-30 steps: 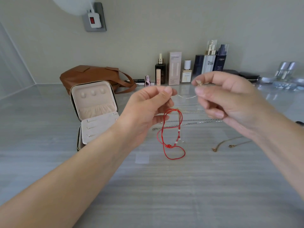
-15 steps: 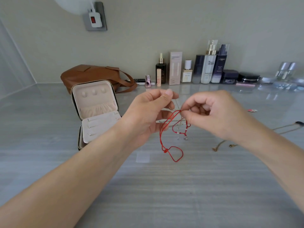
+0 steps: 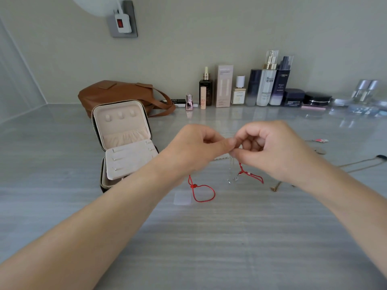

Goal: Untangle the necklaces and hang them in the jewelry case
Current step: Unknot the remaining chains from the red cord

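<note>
1. Your left hand [image 3: 194, 150] and right hand [image 3: 270, 149] meet fingertip to fingertip above the table [image 3: 188, 248]. Both have their fingers curled and pinch the spot where the red cord necklace [image 3: 204, 192] and a thin silver chain [image 3: 231, 174] tangle. Your fingers hide which strand each thumb holds.
2. The red cord drops from the pinch in two parts. A loop hangs at 6 o'clock of your left hand, and a beaded stretch at 6 o'clock of your right. The silver chain dangles between them. I cannot tell whether the loop rests on the table.
3. Loosen the knot rather than pull it. A hard tug would probably cinch the fine chain round the cord. Anchor the cord with your left hand and tease one chain loop open with your right.
4. Let the free ends hang, so their weight shows which way they wind.
5. The jewelry case [image 3: 123, 143] stands open at 9 o'clock of your hands, close by. The three lid hooks [image 3: 120, 116] look bare, so the task seems to be at an early stage.
6. A gold chain [image 3: 276, 186] lies at 5 o'clock of your right hand. Hold the dangling ends apart from it, or they may snag.
</note>
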Demonstrator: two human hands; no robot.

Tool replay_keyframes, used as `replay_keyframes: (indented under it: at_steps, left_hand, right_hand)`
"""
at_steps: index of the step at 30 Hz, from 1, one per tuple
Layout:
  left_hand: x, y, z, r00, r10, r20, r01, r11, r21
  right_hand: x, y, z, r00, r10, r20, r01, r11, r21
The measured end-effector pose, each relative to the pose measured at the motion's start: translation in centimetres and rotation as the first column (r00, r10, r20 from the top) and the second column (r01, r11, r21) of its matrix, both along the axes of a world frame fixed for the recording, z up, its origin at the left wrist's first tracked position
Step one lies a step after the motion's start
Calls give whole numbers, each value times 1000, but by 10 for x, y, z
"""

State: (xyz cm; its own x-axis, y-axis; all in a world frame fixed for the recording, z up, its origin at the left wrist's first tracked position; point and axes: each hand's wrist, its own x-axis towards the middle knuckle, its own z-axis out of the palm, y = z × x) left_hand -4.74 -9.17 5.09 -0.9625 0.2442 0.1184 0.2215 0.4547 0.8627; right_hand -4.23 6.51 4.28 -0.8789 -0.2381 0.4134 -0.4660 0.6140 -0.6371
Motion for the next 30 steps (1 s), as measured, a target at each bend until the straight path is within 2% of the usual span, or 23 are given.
replay_keyframes:
  at_steps: [3,6,11,14,18,25,30]
  left_hand:
    - [-2,-2,1,999,-9,-37,9,1000,7]
    - [-4,-3,1,999,-4,-34,3,1000,-6]
    - [-6,-4,-1,993,-21,119,8,993,114]
    - [-6,-6,-1,975,-101,199,71,985,155]
    - [-5,-7,0,956,-155,250,147,988,51]
    - [-8,-7,-4,976,-98,195,114,991,-72]
    - [-10,-6,-7,972,-79,223,110,986,-127]
  right_hand:
    - [2,-1,0,996,32,85,-31,999,-18]
    - [3,0,4,984,67,168,-38,984,-174]
    - [4,3,12,973,77,219,30,894,-448]
    - [3,8,16,972,27,233,100,849,-518]
    - [1,12,16,974,-22,225,138,848,-512]
    - [1,13,19,986,-9,168,100,832,-546]
    - [2,15,24,981,98,165,43,725,-688]
